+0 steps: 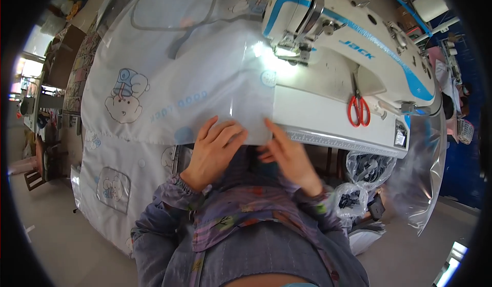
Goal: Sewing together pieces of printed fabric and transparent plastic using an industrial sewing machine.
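Note:
A thin white fabric sheet (225,76) with printed bears and pale blue patches lies over the left of the sewing table, under a clear, shiny layer near its right edge. My left hand (215,151) rests on the sheet's near edge, fingers slightly bent and partly spread. At the sheet's near right corner is my right hand (291,161), its index finger stretched along the margin and the others apart below; it is a little blurred. Beyond both hands, the white and blue sewing machine (338,35) has its lit needle area beside the sheet.
Red-handled scissors (359,110) lie on the machine bed to the right. A ruler strip (338,141) runs along the table's front edge. Clear bags (370,166) of dark items hang below it. Clear plastic sheeting (417,169) drapes at the right.

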Action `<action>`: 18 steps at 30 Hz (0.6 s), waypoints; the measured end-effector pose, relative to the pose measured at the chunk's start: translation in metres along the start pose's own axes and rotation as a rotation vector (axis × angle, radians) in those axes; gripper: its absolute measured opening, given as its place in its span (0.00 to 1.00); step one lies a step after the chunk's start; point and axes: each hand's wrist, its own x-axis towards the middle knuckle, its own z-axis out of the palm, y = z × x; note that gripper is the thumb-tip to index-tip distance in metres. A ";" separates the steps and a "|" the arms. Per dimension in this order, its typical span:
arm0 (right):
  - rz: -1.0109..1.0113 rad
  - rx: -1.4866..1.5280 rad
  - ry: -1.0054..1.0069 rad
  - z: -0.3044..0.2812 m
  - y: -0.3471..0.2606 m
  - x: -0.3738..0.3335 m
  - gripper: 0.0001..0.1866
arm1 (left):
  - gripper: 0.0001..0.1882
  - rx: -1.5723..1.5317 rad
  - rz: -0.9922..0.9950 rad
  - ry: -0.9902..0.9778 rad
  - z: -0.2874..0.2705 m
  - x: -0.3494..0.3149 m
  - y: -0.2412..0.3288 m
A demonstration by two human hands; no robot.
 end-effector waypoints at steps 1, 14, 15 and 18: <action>-0.062 -0.195 0.044 -0.026 0.008 -0.006 0.20 | 0.21 -0.029 -0.011 -0.008 -0.004 -0.006 0.008; -0.144 -1.181 0.535 -0.185 -0.004 -0.004 0.32 | 0.13 -1.872 -1.175 0.069 0.078 -0.019 0.057; 0.010 -0.807 0.290 -0.167 -0.021 -0.011 0.33 | 0.13 -1.863 -1.181 0.089 0.076 -0.021 0.057; 0.129 -0.191 -0.166 -0.125 -0.031 -0.033 0.33 | 0.12 -1.909 -1.242 0.147 0.071 -0.019 0.064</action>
